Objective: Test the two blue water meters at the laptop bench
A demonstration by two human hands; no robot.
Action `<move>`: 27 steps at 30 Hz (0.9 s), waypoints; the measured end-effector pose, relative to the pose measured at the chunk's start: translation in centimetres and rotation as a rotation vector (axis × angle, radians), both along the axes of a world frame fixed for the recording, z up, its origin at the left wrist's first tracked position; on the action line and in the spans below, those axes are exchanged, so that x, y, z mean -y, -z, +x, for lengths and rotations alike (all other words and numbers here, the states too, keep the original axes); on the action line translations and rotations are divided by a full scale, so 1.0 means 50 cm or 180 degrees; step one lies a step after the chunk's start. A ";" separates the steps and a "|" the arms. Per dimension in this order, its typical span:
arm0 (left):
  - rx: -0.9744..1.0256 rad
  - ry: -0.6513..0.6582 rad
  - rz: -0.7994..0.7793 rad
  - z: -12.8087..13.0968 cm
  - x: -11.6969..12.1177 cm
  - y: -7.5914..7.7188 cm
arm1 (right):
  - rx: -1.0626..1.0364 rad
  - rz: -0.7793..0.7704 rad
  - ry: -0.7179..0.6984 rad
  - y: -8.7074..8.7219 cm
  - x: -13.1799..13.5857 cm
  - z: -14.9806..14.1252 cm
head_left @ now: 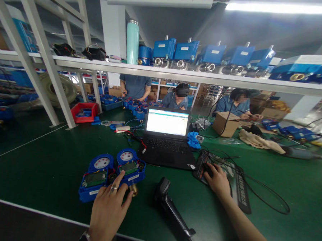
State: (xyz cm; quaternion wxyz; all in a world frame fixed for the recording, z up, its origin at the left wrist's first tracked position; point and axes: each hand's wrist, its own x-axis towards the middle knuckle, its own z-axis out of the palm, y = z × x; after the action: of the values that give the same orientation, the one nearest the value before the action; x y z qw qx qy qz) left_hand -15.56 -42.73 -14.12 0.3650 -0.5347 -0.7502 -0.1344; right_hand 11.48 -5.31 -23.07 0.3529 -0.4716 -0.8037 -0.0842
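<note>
Two blue water meters with open electronics lie side by side on the green table, one at the left [95, 177] and one at the right [131, 165]. My left hand [108, 208], wearing a ring, rests on the near edge of the right meter with fingers spread. My right hand [217, 180] is cupped over a black mouse [208, 169] that sits on a black keyboard [237, 182]. An open black laptop [167, 137] with a lit screen stands behind the meters. A black handheld scanner [169, 207] lies between my hands.
A white shelf [179, 75] overhead carries a row of blue meters and a teal bottle [132, 41]. Three people work across the table. A red bin [83, 111], a cardboard box [225, 124], a blue cloth [194, 139] and loose cables lie around.
</note>
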 end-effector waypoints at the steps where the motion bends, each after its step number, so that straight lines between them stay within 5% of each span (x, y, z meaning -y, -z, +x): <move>1: -0.0015 0.0003 0.0001 0.000 0.001 0.000 | -0.0012 -0.0008 0.0009 -0.001 0.000 0.000; 27: -0.0031 0.0027 0.0101 -0.001 -0.004 0.002 | 0.0080 0.0120 0.0063 -0.003 0.010 0.001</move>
State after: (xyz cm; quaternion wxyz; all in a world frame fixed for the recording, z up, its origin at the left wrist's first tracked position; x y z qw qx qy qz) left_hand -15.62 -42.54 -14.23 0.3765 -0.5327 -0.7439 -0.1451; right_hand 11.55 -5.80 -22.90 0.3507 -0.4717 -0.8016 -0.1088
